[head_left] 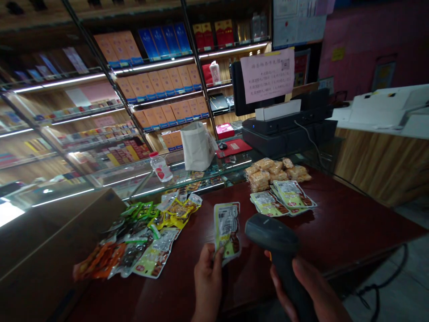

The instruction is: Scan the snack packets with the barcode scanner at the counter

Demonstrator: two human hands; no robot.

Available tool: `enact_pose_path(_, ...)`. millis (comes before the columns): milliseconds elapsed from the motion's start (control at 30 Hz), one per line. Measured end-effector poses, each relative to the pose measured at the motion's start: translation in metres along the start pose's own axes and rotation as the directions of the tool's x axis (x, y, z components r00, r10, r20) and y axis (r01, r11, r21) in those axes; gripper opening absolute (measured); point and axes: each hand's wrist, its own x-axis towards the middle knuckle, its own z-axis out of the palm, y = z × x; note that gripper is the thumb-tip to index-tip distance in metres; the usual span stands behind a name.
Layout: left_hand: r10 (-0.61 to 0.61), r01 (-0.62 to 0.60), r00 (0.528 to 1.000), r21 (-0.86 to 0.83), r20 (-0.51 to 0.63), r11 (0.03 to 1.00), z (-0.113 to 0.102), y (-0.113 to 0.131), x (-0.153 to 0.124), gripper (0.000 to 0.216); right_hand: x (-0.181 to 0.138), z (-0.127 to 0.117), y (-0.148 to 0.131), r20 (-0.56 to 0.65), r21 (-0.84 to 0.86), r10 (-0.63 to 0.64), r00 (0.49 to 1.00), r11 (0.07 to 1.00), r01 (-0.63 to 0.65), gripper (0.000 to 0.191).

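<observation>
My left hand (208, 277) pinches the lower edge of a green-and-white snack packet (227, 226), its printed side with a barcode facing me. In my right hand (311, 286) is a dark barcode scanner (273, 235), its fingers wrapped round the handle and its head pointing left towards the packet. Beyond the scanner, similar green packets (291, 195) lie stacked on the dark red table (348, 223). Behind them sits a pile of tan wrapped snacks (268, 172). To the left of my left hand lie several orange, clear, green and yellow snack packets (134, 241).
An open cardboard box (63, 250) stands at the left. A glass counter (144, 183) at the back bears a bottle with a red cap (161, 167), a white bag (197, 147) and a till (288, 129). A cable (378, 286) hangs at the right.
</observation>
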Motion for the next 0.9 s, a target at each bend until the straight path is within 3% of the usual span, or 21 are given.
enact_pose_path(167, -0.026, 0.030, 0.999, -0.091, 0.046, 0.995, 0.005, 0.005, -0.001, 0.031, 0.002, -0.013, -0.006, -0.023, -0.006, -0.028, 0.999, 1.000, 0.028, 0.055)
enact_pose_path(267, -0.121, 0.160, 0.980, -0.265, 0.156, 0.951, 0.018, 0.015, -0.001, 0.036, 0.008, -0.030, -0.016, -0.077, 0.078, -0.017, 0.997, 0.997, 0.023, 0.052)
enact_pose_path(400, -0.206, 0.333, 0.927, -0.434, 0.314, 0.837, 0.051, 0.029, 0.006, 0.043, 0.014, -0.051, -0.033, -0.106, 0.169, -0.168, 0.980, 0.968, 0.184, 0.041)
enact_pose_path(567, -0.197, 0.395, 0.897, -0.516, 0.396, 0.760, 0.104, 0.041, 0.034, 0.046, 0.010, -0.058, -0.043, -0.185, 0.205, -0.217, 0.958, 0.945, 0.254, 0.036)
enact_pose_path(667, -0.230, 0.482, 0.845, -0.502, 0.483, 0.718, 0.132, 0.044, 0.051, 0.042, 0.005, -0.059, -0.043, -0.181, 0.206, -0.160, 0.970, 0.959, 0.196, 0.041)
enact_pose_path(733, -0.254, 0.502, 0.816, -0.419, 0.519, 0.757, 0.145, 0.045, 0.060, 0.036, 0.003, -0.060, -0.042, -0.169, 0.206, -0.135, 0.976, 0.964, 0.169, 0.043)
enact_pose_path(800, -0.260, 0.462, 0.820, -0.322, 0.510, 0.826, 0.154, 0.045, 0.067, 0.032, 0.001, -0.062, -0.042, -0.165, 0.205, -0.141, 0.976, 0.963, 0.174, 0.042)
enact_pose_path(900, -0.233, 0.366, 0.863, -0.238, 0.448, 0.900, 0.161, 0.043, 0.076, 0.032, 0.000, -0.062, -0.043, -0.154, 0.211, -0.142, 0.978, 0.962, 0.173, 0.041)
